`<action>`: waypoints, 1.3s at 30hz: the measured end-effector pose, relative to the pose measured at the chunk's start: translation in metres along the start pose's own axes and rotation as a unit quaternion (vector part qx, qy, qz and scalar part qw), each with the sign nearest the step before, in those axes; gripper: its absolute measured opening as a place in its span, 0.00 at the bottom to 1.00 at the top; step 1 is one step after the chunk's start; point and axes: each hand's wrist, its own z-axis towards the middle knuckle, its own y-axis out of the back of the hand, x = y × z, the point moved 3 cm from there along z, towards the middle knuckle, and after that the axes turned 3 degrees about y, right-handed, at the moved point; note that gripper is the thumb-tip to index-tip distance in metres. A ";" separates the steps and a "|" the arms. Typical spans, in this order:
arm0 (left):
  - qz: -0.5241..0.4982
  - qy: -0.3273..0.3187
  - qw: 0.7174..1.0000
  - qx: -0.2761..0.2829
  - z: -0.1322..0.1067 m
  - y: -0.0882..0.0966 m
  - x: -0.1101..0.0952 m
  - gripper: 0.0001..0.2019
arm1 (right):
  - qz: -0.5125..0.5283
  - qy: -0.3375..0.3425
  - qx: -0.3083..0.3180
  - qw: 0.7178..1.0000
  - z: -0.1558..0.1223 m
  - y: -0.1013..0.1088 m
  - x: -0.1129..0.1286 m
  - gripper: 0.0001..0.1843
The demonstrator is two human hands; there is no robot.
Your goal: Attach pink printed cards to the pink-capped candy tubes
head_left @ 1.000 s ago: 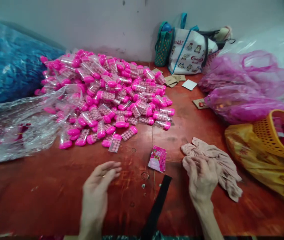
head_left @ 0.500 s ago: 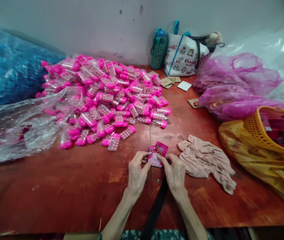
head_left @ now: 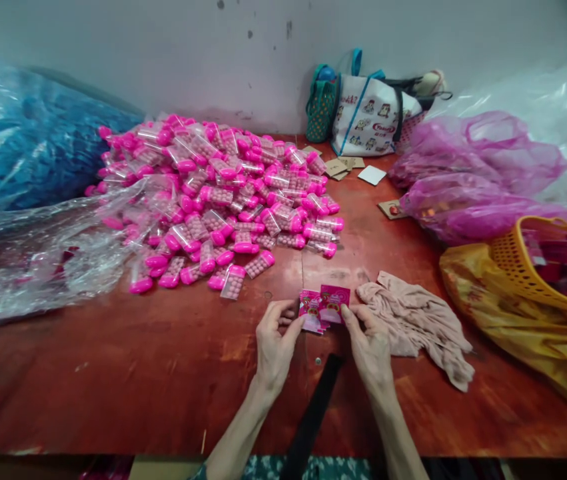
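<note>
My left hand pinches a small stack of printed pink labels between thumb and fingers. With thumb and fingertips, my right hand holds one pink label by its right side, overlapping the stack's right part. Both hands are just above the red-brown table. Beyond them lies a big heap of clear bottles with pink caps, filled with small pale pink balls. One such bottle lies nearest, ahead and left of my left hand.
A crumpled beige cloth lies right of my right hand. Farther right are a yellow basket of dark pink pieces, a yellow bag and pink plastic bags. Clear plastic sheeting covers the left side; a tote bag stands behind.
My right hand has moved right, drawing one label sideways from the stack so both faces show side by side. My left hand stays in place with the stack. The view has shifted slightly.
</note>
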 end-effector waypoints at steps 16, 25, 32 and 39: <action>-0.312 0.176 0.932 0.060 0.000 -0.008 -0.017 0.07 | 0.154 -0.005 0.157 0.976 -0.024 -0.023 0.035 0.06; -0.355 0.213 0.908 0.056 -0.005 -0.006 -0.014 0.07 | 0.073 0.042 0.095 0.992 -0.027 -0.033 0.040 0.11; -0.388 0.242 0.889 0.037 -0.004 -0.008 -0.012 0.09 | -0.007 0.126 0.090 0.988 -0.026 -0.039 0.045 0.14; -0.366 0.204 0.908 -0.019 -0.011 -0.010 -0.004 0.08 | -0.006 0.125 0.088 0.988 -0.025 -0.041 0.047 0.17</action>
